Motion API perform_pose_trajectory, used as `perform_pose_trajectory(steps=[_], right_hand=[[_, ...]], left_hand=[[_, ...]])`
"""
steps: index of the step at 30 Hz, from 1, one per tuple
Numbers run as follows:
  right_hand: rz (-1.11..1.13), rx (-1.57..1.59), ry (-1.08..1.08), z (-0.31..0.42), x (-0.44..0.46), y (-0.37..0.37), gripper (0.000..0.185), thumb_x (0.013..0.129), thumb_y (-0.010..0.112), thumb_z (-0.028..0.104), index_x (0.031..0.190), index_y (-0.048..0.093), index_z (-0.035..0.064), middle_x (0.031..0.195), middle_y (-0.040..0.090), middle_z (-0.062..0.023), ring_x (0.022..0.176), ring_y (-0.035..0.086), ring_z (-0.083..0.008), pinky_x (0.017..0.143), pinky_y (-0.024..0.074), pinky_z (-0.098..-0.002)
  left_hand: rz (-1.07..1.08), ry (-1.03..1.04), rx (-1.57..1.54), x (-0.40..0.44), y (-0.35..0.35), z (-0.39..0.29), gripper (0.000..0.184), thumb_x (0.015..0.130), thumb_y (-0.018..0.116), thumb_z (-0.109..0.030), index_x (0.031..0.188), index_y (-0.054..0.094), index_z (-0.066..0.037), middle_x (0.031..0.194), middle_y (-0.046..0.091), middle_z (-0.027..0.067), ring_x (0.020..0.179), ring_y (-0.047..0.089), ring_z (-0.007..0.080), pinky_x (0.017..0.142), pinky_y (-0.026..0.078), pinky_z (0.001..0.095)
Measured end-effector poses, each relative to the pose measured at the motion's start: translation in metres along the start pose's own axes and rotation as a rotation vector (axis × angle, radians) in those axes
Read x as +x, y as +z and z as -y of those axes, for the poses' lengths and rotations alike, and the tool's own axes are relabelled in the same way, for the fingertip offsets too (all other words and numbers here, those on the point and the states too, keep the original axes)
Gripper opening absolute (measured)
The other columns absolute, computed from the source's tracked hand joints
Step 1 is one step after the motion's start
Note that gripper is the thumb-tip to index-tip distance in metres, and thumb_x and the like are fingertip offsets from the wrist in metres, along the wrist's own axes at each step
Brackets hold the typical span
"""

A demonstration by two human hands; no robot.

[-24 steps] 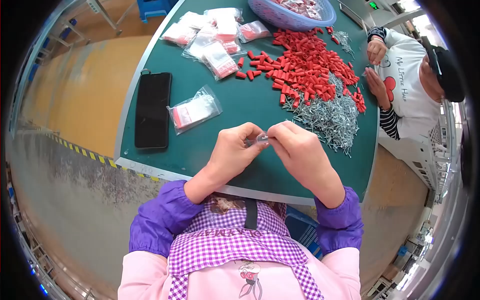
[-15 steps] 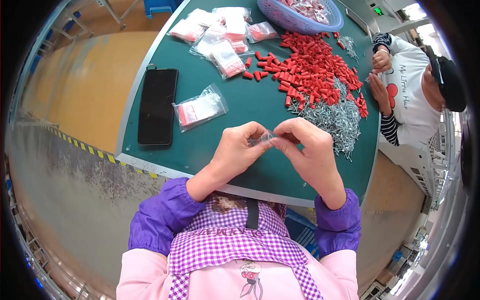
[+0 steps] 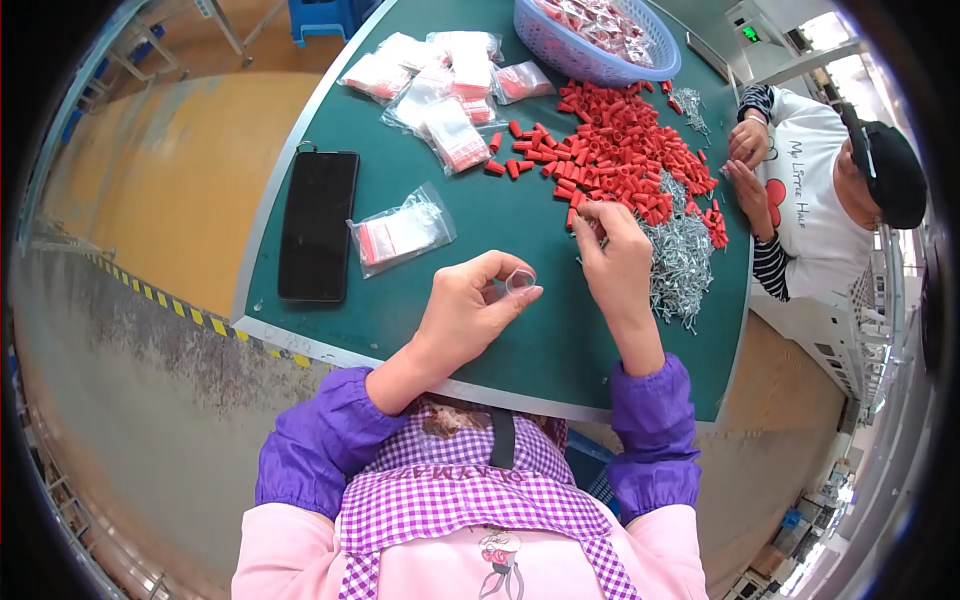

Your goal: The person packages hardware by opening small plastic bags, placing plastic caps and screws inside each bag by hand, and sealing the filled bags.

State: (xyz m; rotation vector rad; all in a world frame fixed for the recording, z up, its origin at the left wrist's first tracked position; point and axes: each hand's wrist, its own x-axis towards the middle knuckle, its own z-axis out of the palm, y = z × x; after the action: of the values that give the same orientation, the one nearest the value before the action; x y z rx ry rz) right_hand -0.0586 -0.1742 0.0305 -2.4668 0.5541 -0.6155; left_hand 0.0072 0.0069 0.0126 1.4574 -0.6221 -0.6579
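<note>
My left hand (image 3: 468,305) pinches a small clear plastic bag (image 3: 519,281) between thumb and fingers, its mouth spread into a round opening. Over the near left edge of the red cap pile (image 3: 625,140), my right hand (image 3: 617,255) points down with thumb and fingers curled together. A red plastic cap (image 3: 572,217) lies right at those fingertips; whether they grip anything is hidden. Just to the right of that hand is a heap of silver screws (image 3: 680,275).
A black phone (image 3: 318,228) and a clear packet (image 3: 402,232) lie on the left. Several filled bags (image 3: 455,135) are piled behind them. A blue basket (image 3: 600,66) of packets stands at the back. Across the right edge, a co-worker's hands (image 3: 748,165) are close together.
My right hand has left the bag and moved away and to the right, reaching the pile's edge. My left hand keeps the bag, now opened round. The view has shifted slightly.
</note>
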Motion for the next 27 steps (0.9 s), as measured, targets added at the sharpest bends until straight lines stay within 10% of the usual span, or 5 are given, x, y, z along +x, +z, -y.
perform_pose_trajectory(steps=[6, 18, 27], right_hand=[[0.088, -0.356, -0.204, -0.02, 0.036, 0.017, 0.027, 0.075, 0.069, 0.011, 0.101, 0.061, 0.0047, 0.095, 0.061, -0.0136, 0.097, 0.057, -0.0298, 0.084, 0.0471, -0.0397], [0.215, -0.522, -0.435, -0.026, 0.051, 0.03, 0.019, 0.075, 0.058, 0.002, 0.093, 0.058, 0.0035, 0.088, 0.061, -0.0129, 0.087, 0.061, -0.0313, 0.078, 0.049, -0.0404], [0.168, -0.344, -0.194, -0.029, 0.044, 0.025, 0.015, 0.079, 0.059, 0.001, 0.094, 0.059, 0.0022, 0.087, 0.061, -0.0159, 0.085, 0.061, -0.034, 0.075, 0.0496, -0.0422]], left_hand=[[0.039, -0.057, -0.083, -0.003, -0.002, 0.005, 0.017, 0.085, 0.07, -0.007, 0.097, 0.062, 0.001, 0.08, 0.062, -0.0021, 0.058, 0.047, -0.0023, 0.047, 0.036, 0.0148], [-0.013, 0.0, 0.064, 0.008, -0.009, -0.001, 0.018, 0.084, 0.071, -0.011, 0.095, 0.062, 0.001, 0.077, 0.063, -0.0007, 0.056, 0.048, -0.0007, 0.047, 0.039, 0.0175], [-0.046, 0.007, 0.172, 0.024, -0.013, 0.009, 0.019, 0.083, 0.07, -0.012, 0.095, 0.063, 0.001, 0.076, 0.063, 0.0, 0.057, 0.051, 0.0015, 0.049, 0.041, 0.0192]])
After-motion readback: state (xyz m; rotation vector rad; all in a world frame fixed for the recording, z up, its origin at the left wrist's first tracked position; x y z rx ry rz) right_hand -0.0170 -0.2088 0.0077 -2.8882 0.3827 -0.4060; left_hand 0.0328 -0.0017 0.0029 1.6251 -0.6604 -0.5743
